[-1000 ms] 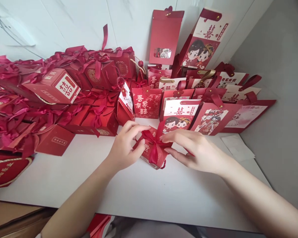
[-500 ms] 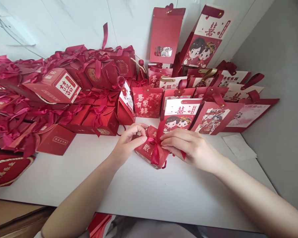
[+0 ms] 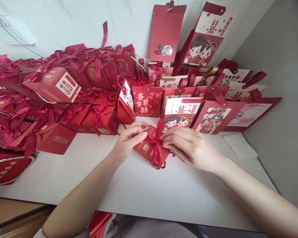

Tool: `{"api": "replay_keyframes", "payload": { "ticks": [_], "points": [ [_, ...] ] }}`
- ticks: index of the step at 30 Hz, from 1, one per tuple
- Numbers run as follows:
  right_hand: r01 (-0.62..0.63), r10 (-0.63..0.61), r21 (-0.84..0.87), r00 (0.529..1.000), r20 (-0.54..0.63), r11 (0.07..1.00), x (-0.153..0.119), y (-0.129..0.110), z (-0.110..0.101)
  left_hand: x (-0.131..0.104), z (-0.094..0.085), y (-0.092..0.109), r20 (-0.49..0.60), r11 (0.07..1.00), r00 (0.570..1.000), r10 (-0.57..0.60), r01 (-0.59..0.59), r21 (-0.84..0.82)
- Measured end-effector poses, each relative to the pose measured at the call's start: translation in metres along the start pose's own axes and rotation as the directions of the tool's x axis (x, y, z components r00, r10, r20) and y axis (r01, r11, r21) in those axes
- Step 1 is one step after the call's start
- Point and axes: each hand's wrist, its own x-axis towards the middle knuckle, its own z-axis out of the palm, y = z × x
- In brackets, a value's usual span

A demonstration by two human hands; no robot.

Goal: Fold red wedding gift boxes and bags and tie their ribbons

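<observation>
A small red gift box (image 3: 146, 149) with gold characters lies on the white table, tied with a red ribbon (image 3: 156, 156) in a bow on top. My left hand (image 3: 128, 140) is closed at the box's upper left side, its thumb on the top edge and its curled fingers partly hidden behind. From the right, my right hand (image 3: 192, 148) pinches the ribbon near the knot, fingers pressed together. The ribbon's end inside those fingers is hidden. Part of a red cord shows at the box's lower right.
Stacked red boxes with ribbon bows (image 3: 99, 119) fill the left and back. Red and white paper gift bags (image 3: 181, 114) stand behind my hands and to the right. A white paper sheet (image 3: 239, 146) lies near the grey wall (image 3: 283, 109). The table's front edge (image 3: 164, 220) runs close to me.
My left thumb has come off the bow's left loop and rests on the box edge. The left side of the bow looks smaller. My right hand stays at the ribbon with only a slight shift.
</observation>
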Motion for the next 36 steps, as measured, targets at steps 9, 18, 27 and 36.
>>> {"api": "replay_keyframes", "payload": {
  "ticks": [9, 18, 27, 36],
  "points": [
    [0.059, -0.058, -0.030, 0.998, 0.017, 0.998, 0.001, -0.001, -0.003, 0.002, 0.000, -0.003, -0.027, 0.994, 0.999, 0.037, -0.034, 0.101],
    [-0.210, 0.232, 0.224, 0.969, -0.079, 0.952, -0.002, -0.003, -0.001, 0.004, -0.001, -0.003, -0.001, 0.999, 0.999, -0.034, 0.034, 0.039],
    [-0.085, 0.023, 0.459, 0.990, 0.139, 0.884, 0.004, 0.001, -0.021, 0.005, -0.002, 0.000, 0.052, 0.998, 0.997, -0.058, 0.057, 0.008],
    [-0.493, 0.427, 0.323, 0.867, 0.256, 0.808, 0.003, -0.009, -0.006, 0.000, 0.001, 0.001, 0.056, 0.998, 0.998, 0.001, -0.005, 0.069]
  ]
}}
